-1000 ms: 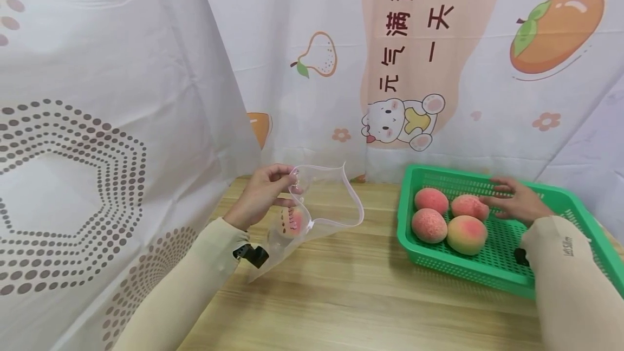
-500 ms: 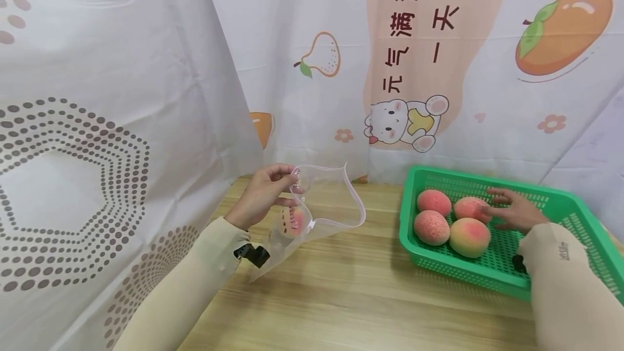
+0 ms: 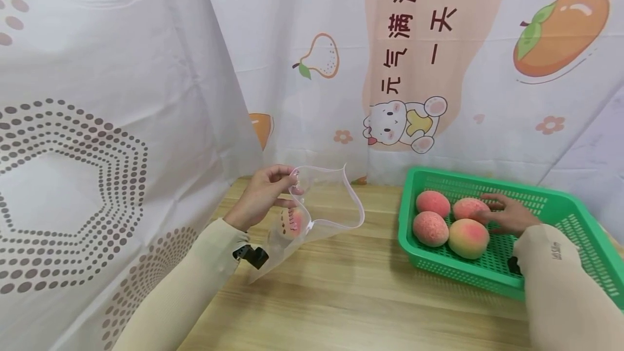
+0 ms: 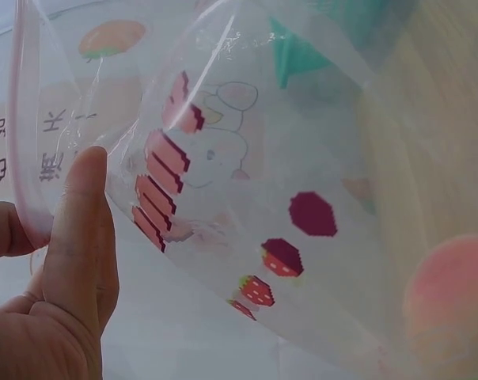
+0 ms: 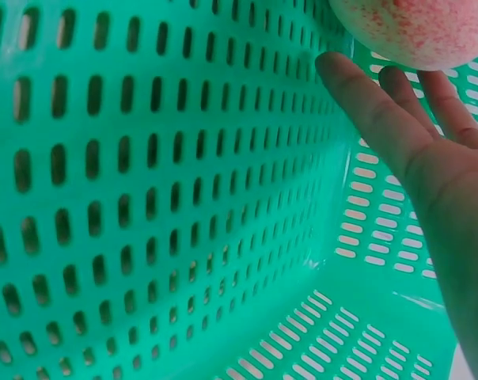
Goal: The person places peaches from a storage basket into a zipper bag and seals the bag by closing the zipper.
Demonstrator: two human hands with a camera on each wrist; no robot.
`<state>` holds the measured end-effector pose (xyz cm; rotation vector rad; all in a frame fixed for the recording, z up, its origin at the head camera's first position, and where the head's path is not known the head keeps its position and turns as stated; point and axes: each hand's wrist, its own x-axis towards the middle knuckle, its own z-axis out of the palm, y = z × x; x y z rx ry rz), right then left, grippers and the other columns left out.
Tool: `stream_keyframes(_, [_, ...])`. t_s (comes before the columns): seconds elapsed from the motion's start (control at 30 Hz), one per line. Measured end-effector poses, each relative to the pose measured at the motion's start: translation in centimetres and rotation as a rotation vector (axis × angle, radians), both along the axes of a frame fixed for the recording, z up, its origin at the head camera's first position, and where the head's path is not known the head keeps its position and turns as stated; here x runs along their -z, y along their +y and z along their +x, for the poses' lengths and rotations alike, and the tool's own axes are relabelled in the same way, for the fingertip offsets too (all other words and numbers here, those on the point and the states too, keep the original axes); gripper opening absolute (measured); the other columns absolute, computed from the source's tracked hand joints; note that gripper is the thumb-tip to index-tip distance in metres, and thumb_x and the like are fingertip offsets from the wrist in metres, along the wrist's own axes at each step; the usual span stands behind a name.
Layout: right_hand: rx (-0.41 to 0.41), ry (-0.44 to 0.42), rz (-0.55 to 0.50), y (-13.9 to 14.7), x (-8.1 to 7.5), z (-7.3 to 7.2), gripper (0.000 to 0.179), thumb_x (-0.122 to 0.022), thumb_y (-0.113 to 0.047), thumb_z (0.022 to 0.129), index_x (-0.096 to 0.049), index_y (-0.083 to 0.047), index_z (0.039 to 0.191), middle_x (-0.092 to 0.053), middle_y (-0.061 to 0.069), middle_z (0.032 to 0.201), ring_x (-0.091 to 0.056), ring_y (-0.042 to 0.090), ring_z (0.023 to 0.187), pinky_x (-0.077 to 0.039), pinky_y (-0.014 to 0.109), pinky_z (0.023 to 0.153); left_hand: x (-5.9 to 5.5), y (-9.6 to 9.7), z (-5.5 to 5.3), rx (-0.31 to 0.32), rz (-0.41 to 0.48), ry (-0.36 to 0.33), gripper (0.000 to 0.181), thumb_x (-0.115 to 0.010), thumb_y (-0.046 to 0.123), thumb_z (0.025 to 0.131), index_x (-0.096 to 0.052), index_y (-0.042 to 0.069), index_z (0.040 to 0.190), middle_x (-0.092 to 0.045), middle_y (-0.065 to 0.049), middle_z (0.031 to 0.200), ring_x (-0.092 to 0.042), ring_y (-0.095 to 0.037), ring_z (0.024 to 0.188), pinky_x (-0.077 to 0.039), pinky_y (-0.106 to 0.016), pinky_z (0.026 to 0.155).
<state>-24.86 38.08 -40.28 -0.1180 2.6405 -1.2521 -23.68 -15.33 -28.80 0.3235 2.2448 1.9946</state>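
My left hand (image 3: 263,193) pinches the mouth of a clear zip bag (image 3: 333,199) by its left edge, and the mouth gapes toward the right. Through the printed film a peach (image 3: 296,222) shows inside the bag. In the left wrist view, the thumb and fingers hold the pale zip edge, and strawberry prints mark the film. At the basket, my right hand (image 3: 515,214) reaches its spread fingers to a pinkish-red peach (image 3: 467,208), fingertips right at its side. The right wrist view has the fingers extended just below this peach (image 5: 421,32).
A green perforated basket (image 3: 463,271) stands at the right of the wooden table (image 3: 361,297). In it, close to the reached-for peach, lie a red peach (image 3: 433,203), another red peach (image 3: 430,228) and a yellow-pink peach (image 3: 469,239). Printed curtains (image 3: 302,10) hang behind and at the left.
My right hand has moved left, from beside the back-right peach to right against it. The left hand and the bag have stayed in place.
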Motion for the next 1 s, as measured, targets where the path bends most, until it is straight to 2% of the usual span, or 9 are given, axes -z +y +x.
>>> stream_keyframes(0.23, [-0.036, 0.014, 0.037, -0.23, 0.15, -0.40, 0.073, -0.052, -0.028, 0.105, -0.013, 0.018, 0.147, -0.020, 0.053, 0.139, -0.045, 0.062, 0.118, -0.058, 0.054, 0.083, 0.08, -0.11, -0.14, 0.000, -0.008, -0.003, 0.027, -0.057, 0.008, 0.101, -0.056, -0.009, 0.122, -0.061, -0.013, 0.102, -0.067, -0.016, 0.086, -0.063, -0.034, 0.069])
stream_keyframes(0.47, [-0.068, 0.001, 0.025, -0.10, 0.37, -0.68, 0.072, -0.050, -0.024, 0.105, -0.010, 0.020, 0.146, -0.024, 0.054, 0.136, -0.046, 0.062, 0.118, -0.058, 0.055, 0.083, 0.21, -0.16, -0.16, -0.003, -0.003, -0.013, 0.027, -0.057, 0.007, 0.101, -0.056, -0.010, 0.122, -0.061, -0.013, 0.102, -0.067, -0.016, 0.086, -0.062, -0.032, 0.069])
stream_keyframes(0.63, [-0.064, 0.019, 0.078, -0.10, 0.43, -0.83, 0.072, -0.052, -0.024, 0.104, -0.015, 0.021, 0.145, -0.028, 0.054, 0.134, -0.047, 0.061, 0.117, -0.058, 0.052, 0.083, 0.23, -0.10, 0.01, 0.003, -0.006, -0.010, 0.029, -0.058, 0.009, 0.101, -0.056, -0.010, 0.123, -0.061, -0.015, 0.103, -0.068, -0.016, 0.086, -0.062, -0.032, 0.069])
stream_keyframes(0.8, [-0.048, 0.056, 0.140, 0.09, 0.29, -0.94, 0.073, -0.055, -0.030, 0.102, -0.021, 0.021, 0.143, -0.039, 0.051, 0.127, -0.057, 0.053, 0.108, -0.059, 0.050, 0.080, 0.15, -0.09, 0.22, 0.002, -0.009, -0.007, 0.026, -0.058, 0.009, 0.101, -0.057, -0.008, 0.121, -0.061, -0.018, 0.106, -0.068, -0.016, 0.086, -0.062, -0.032, 0.069])
stream_keyframes(1.0, [-0.036, 0.056, 0.100, 0.57, -0.06, -1.01, 0.075, -0.055, -0.030, 0.102, -0.017, 0.018, 0.146, -0.036, 0.050, 0.131, -0.056, 0.053, 0.111, -0.059, 0.050, 0.083, 0.11, -0.17, 0.24, 0.002, -0.013, -0.004, 0.032, -0.058, 0.009, 0.101, -0.054, -0.012, 0.124, -0.060, -0.019, 0.106, -0.067, -0.015, 0.086, -0.062, -0.031, 0.069])
